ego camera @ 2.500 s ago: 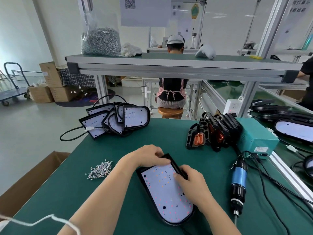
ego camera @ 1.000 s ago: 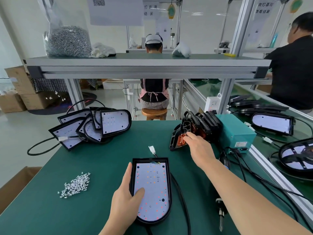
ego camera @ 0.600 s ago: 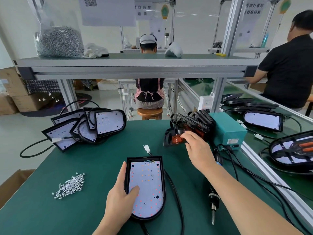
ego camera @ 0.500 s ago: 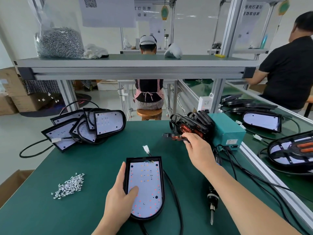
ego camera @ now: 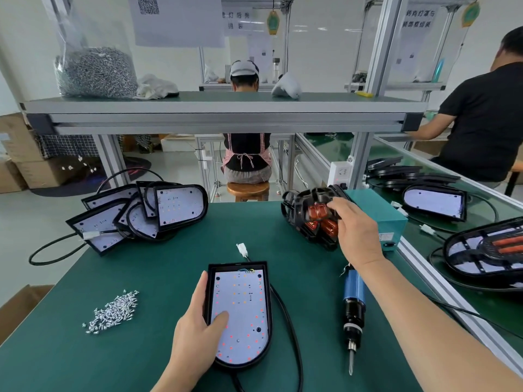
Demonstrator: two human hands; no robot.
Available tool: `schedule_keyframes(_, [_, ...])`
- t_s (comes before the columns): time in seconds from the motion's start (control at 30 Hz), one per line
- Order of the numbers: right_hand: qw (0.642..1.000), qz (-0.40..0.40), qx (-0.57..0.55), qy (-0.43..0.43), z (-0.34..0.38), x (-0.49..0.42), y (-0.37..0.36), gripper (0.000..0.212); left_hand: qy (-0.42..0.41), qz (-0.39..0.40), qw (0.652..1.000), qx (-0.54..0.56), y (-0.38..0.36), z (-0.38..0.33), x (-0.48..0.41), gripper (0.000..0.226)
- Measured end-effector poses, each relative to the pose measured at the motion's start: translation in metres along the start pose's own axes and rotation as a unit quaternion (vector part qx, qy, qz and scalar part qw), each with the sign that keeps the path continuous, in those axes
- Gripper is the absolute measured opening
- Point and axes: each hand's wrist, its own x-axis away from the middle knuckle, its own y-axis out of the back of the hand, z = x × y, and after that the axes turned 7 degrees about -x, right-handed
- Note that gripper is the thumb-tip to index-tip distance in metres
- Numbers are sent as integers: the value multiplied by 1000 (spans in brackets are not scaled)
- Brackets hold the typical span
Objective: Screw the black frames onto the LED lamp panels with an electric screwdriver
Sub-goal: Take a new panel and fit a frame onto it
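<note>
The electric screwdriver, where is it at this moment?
In the head view, the electric screwdriver lies on the green table, right of the LED lamp panel that the left hand holds.

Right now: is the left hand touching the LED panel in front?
Touching. The head view shows the left hand holding the LED panel by its left edge, with the thumb pressed on the white face.
</note>
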Motion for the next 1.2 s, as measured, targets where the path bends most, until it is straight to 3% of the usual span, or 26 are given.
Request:
schedule_keyframes(0.13, [998, 39, 48, 0, -16, 5, 3, 47, -1, 1, 1000, 2, 0, -1, 0, 86])
schedule_keyframes(0.53, [998, -2, 68, -12, -22, 1, 15, 49, 6, 1, 1000, -6, 0, -1, 0, 87])
schedule_keyframes(0.9, [986, -113, -75, -96, 24, -18, 27, 27, 28, -5, 1000, -10, -2, 0, -2, 81])
schedule_keyframes(1.03, [950, -118, -233, -171, 50, -17, 24, 10, 24, -9, 1000, -2, -2, 0, -2, 78])
schedule_keyframes(1.2, [855, -87, -401, -317, 70, -10, 8, 7, 32, -8, 997, 75, -3, 0, 0, 53])
